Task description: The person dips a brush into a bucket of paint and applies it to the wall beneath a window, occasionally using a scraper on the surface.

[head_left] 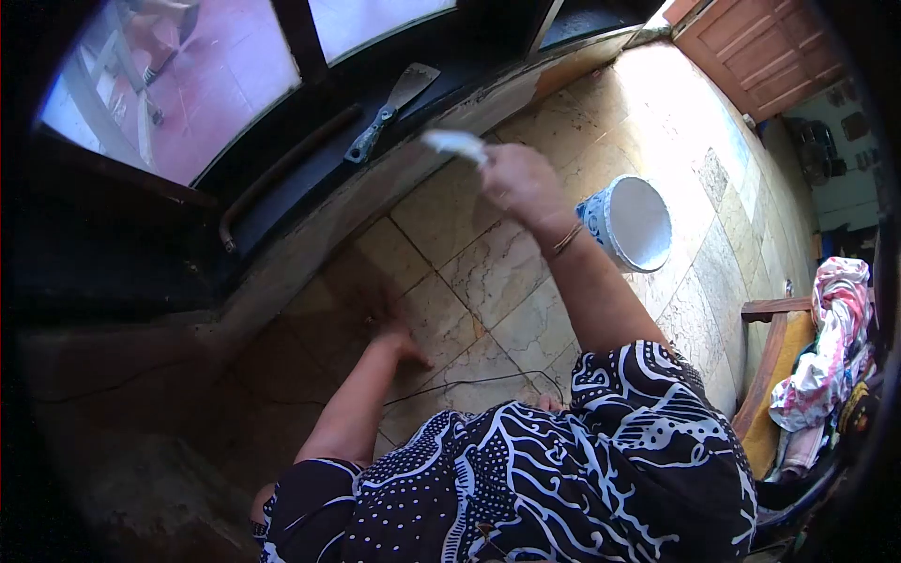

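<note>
My right hand (526, 188) is closed around a white, blade-like tool (454, 144). It is smeared by motion, so its exact kind does not show. The hand is held out near the low wall below the window. On the dark sill beyond it lies a putty knife (387, 117) with a wide, worn blade. To the right of my right forearm is a white and blue bucket (627, 223), its open mouth facing me. My left hand (387, 324) hangs in shadow over the tiled floor, fingers apart, holding nothing.
A curved brown rod (277, 174) rests along the sill (319, 150). A thin black cable (469, 380) crosses the floor tiles (511, 272). At the right stands a wooden chair (765, 394) with crumpled cloth (826, 338) on it. A wooden door (760, 52) is at the far right.
</note>
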Available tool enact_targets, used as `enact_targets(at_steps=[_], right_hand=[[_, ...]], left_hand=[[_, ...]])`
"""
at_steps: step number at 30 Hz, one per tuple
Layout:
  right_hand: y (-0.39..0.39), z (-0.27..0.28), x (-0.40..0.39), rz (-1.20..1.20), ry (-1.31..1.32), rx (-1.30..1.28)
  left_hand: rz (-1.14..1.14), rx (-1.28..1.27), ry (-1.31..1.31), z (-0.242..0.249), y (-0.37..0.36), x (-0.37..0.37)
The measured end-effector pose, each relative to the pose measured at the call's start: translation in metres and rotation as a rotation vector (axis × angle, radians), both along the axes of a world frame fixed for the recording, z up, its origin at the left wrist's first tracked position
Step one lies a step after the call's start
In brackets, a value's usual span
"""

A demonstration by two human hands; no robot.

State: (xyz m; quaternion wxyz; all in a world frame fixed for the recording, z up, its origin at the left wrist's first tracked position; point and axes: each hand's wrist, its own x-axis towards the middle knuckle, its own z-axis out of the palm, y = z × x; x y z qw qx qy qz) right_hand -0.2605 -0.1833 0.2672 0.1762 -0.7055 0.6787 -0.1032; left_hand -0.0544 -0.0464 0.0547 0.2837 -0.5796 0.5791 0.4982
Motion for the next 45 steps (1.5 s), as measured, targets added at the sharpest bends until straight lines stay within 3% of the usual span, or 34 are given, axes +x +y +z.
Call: enact_targets(at_steps=[2,4,5,7,10,13,14,15,17,26,34,38,43,45], right_hand=[[-0.023,-0.025,-0.029,-0.021,0.034,-0.132],[-0.036,-0.027,-0.041,-0.217,0.025,0.008],[-0.038,-0.034,-0.040,-0.032,0.052,-0.040],[-0.034,-0.056,-0.010,-0.110,-0.042,-0.097],[-0.001,-0.070,0.036,-0.181,-0.305,-0.105],[0.047,-0.075,0.079,-0.035,-0.225,0.003],[0.064,-0.072,0.091,0.037,-0.217,0.036],[0.076,-0.071,0.100,0.040,-0.219,0.034],[0.093,-0.068,0.114,0.230,-0.247,0.004],[0.117,-0.047,0.150,0.632,-0.153,-0.153],[0.051,-0.041,0.065,0.288,0.074,-0.196],[-0.001,-0.047,-0.008,-0.041,0.123,-0.176],[-0.070,-0.077,-0.083,-0.177,0.026,-0.394],[-0.086,-0.072,-0.093,-0.563,-0.566,-0.026]], left_hand=[[-0.009,0.001,-0.016,0.012,-0.003,0.000],[0.016,0.161,0.017,0.005,-0.004,0.004],[0.014,0.157,0.017,0.000,-0.001,0.004],[-0.059,-0.132,-0.007,-0.019,0.007,0.007],[-0.032,-0.171,-0.154,-0.069,0.014,0.006],[-0.085,-0.387,-0.210,-0.080,0.021,0.005],[-0.081,-0.387,-0.211,-0.045,0.018,0.001],[-0.147,-0.379,-0.251,0.024,0.010,-0.006],[-0.227,-0.369,-0.306,0.077,0.002,-0.009],[-0.207,-0.372,-0.256,0.038,0.003,-0.005],[-0.194,-0.393,-0.172,-0.053,0.014,0.002],[-0.153,-0.261,-0.094,-0.053,0.012,0.004],[-0.139,-0.156,-0.052,-0.046,0.012,0.005],[-0.145,-0.150,-0.062,-0.051,0.015,0.005]])
